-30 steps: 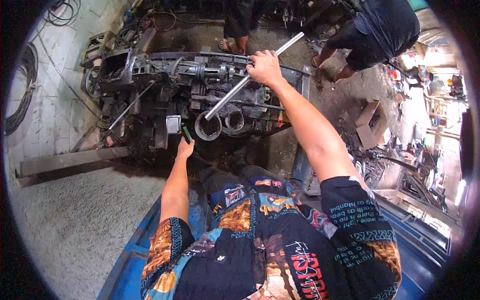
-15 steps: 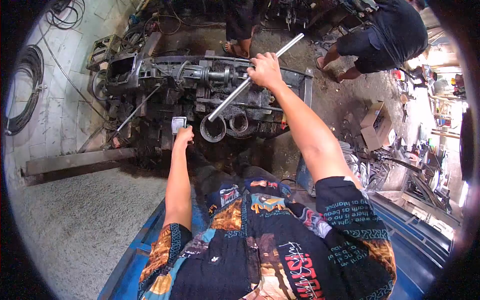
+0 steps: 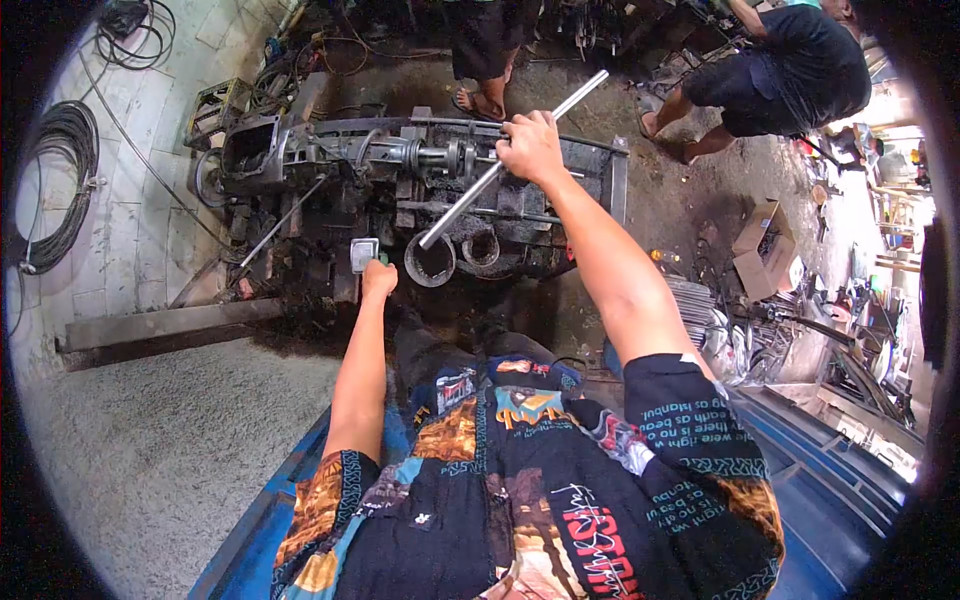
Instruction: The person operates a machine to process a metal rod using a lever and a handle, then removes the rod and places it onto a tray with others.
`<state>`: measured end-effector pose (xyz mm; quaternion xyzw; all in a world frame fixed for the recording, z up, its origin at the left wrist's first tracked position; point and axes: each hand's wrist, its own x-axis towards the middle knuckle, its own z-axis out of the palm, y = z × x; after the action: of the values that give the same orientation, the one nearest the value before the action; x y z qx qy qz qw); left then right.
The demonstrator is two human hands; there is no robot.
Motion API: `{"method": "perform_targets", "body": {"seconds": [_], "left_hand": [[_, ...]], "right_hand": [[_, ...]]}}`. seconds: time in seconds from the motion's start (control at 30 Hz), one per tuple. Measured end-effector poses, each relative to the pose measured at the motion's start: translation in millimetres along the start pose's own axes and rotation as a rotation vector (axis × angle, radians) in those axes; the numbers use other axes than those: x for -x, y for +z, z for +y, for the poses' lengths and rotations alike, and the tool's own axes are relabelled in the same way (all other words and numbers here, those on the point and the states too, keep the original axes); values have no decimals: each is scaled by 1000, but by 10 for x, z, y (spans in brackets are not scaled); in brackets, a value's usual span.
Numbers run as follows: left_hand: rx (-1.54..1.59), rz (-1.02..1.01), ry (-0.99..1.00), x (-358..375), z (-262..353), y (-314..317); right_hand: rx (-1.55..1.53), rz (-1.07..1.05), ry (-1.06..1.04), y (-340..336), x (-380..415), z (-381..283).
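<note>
My right hand (image 3: 532,150) is wrapped round a long, shiny metal bar (image 3: 462,209), which slants across the right part of a dark, greasy machine (image 3: 385,152). Whether the bar is fixed to the machine behind my hand is hidden. My left hand (image 3: 378,279) is closed at the machine's near side, on a small pale square-faced piece (image 3: 364,253) with a bit of green by my fingers. Between my hands, below the bar's lower end, sits a metal ring (image 3: 430,277), with a second ring (image 3: 482,250) to its right.
A person in dark clothes (image 3: 800,75) bends over at the upper right; another person's leg (image 3: 487,95) is beyond the machine. An open cardboard box (image 3: 763,255) and metal scrap lie right. Coiled cable (image 3: 75,190) and a steel beam (image 3: 170,322) are left.
The whole view has shifted slightly. Both hands keep their grips, and the bar stays at about the same slant. The person at the upper right has barely moved.
</note>
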<state>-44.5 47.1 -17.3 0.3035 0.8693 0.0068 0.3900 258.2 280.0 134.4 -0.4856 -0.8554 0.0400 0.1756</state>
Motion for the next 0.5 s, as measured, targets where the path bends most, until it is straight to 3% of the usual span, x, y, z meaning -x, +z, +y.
{"method": "perform_targets", "body": {"seconds": [0.5], "left_hand": [[-34, 146, 65, 233, 25, 65]], "right_hand": [[13, 2, -3, -31, 36, 23]]}}
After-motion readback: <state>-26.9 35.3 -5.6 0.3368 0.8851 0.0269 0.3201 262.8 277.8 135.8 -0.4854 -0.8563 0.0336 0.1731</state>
